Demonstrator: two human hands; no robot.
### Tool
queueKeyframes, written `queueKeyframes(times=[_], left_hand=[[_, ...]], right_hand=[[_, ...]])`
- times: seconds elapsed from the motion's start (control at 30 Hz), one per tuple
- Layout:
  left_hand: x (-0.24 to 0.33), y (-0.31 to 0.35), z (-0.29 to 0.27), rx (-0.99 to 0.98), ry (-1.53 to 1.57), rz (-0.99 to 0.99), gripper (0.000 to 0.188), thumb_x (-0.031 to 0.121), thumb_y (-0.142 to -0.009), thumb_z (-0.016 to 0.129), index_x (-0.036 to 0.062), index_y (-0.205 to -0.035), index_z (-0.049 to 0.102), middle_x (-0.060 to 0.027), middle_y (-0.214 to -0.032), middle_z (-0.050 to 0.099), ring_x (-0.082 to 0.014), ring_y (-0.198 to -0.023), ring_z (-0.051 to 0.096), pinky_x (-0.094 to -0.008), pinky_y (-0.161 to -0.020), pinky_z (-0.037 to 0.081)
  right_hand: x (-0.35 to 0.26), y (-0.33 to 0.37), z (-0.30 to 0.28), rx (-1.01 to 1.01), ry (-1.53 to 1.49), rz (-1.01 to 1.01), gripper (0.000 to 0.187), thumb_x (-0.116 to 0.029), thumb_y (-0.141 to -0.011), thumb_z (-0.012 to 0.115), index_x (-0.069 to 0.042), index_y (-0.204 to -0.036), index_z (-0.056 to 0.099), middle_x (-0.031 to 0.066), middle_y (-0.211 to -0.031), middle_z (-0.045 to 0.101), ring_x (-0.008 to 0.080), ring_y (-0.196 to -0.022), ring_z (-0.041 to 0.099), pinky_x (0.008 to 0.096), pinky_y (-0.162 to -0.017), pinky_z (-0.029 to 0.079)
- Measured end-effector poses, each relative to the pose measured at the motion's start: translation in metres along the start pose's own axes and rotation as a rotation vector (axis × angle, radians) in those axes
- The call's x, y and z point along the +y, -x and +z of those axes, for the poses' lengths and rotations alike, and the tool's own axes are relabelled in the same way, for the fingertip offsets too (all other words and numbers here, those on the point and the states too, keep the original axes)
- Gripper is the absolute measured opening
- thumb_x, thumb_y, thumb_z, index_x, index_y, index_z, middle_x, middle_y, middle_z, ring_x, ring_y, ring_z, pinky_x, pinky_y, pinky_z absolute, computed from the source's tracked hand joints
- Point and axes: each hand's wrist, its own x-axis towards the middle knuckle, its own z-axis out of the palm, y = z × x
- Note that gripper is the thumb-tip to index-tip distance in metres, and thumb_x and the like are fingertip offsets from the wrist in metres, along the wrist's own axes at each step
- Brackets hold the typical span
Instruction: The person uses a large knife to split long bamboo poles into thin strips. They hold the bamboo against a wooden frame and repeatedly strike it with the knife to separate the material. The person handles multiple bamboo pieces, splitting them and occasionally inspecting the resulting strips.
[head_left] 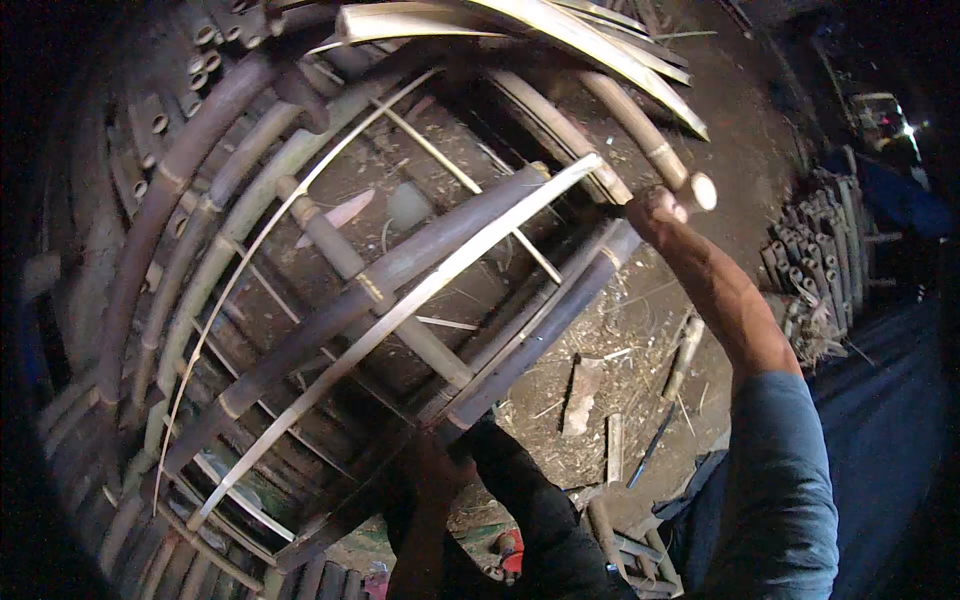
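A large bamboo frame (430, 350) of thick dark poles and thin crosspieces spans the left and middle of the view. My right hand (660, 205), its arm reaching forward, is closed around the far right corner of the frame, beside the cut end of a pole. Deep shadow covers my left hand (440, 465), which is against the frame's near rail, close to my legs; its fingers cannot be made out. A long pale split bamboo strip (400, 310) lies diagonally across the frame, next to a dark bamboo pole (330, 310). A thinner strip (250, 250) curves along the left side.
Split bamboo pieces (600, 50) lie at the far edge. Bundled bamboo lengths (820, 245) stand at right, near dark blue cloth (890, 400). Shavings, a short bamboo piece (685, 355) and a flat scrap (580, 395) litter the floor. More poles (200, 65) are stacked at far left.
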Motion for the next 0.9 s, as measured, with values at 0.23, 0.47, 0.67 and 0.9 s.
queueKeyframes(times=[0.23,0.47,0.67,0.9], left_hand=[[0.011,-0.009,-0.047,-0.157,-0.134,0.012,0.099,0.049,-0.061,0.077,-0.0083,-0.134,0.043,-0.0225,-0.14,0.039,-0.041,-0.128,0.038,-0.0568,-0.106,0.03],[-0.021,-0.025,-0.042,-0.362,0.106,-0.106,0.078,0.05,-0.078,0.065,0.0012,-0.135,0.046,-0.0197,-0.14,0.044,-0.0405,-0.125,0.043,-0.0513,-0.106,0.034],[-0.18,-0.18,-0.177,0.481,0.129,-0.213,0.057,0.019,-0.077,0.066,0.0009,-0.129,0.051,-0.0249,-0.124,0.053,-0.0412,-0.114,0.052,-0.0485,-0.096,0.042],[-0.362,-0.27,-0.27,0.267,-0.3,-0.159,0.061,0.032,-0.082,0.062,-0.0021,-0.131,0.048,-0.0268,-0.101,0.065,-0.0417,-0.098,0.063,-0.0507,-0.086,0.05]], right_hand=[[0.002,0.069,-0.054,-0.078,-0.847,0.432,0.028,-0.025,-0.095,0.045,-0.01,-0.112,0.063,0.0112,-0.107,0.065,0.0309,-0.099,0.063,0.0412,-0.074,0.051],[-0.002,0.121,0.025,0.273,-0.527,0.062,0.019,-0.014,-0.083,0.058,-0.006,-0.098,0.066,0.0181,-0.093,0.068,0.0373,-0.094,0.065,0.0457,-0.076,0.053],[-0.079,0.309,0.198,-0.08,-1.72,0.421,0.024,-0.029,-0.09,0.062,-0.005,-0.091,0.057,0.0055,-0.065,0.056,0.0194,-0.055,0.054,0.0358,-0.048,0.043],[-0.305,0.565,0.134,-0.11,-2.092,0.528,0.007,-0.006,-0.093,0.058,-0.008,-0.095,0.052,0.0051,-0.08,0.053,0.0173,-0.066,0.051,0.0331,-0.055,0.045]])
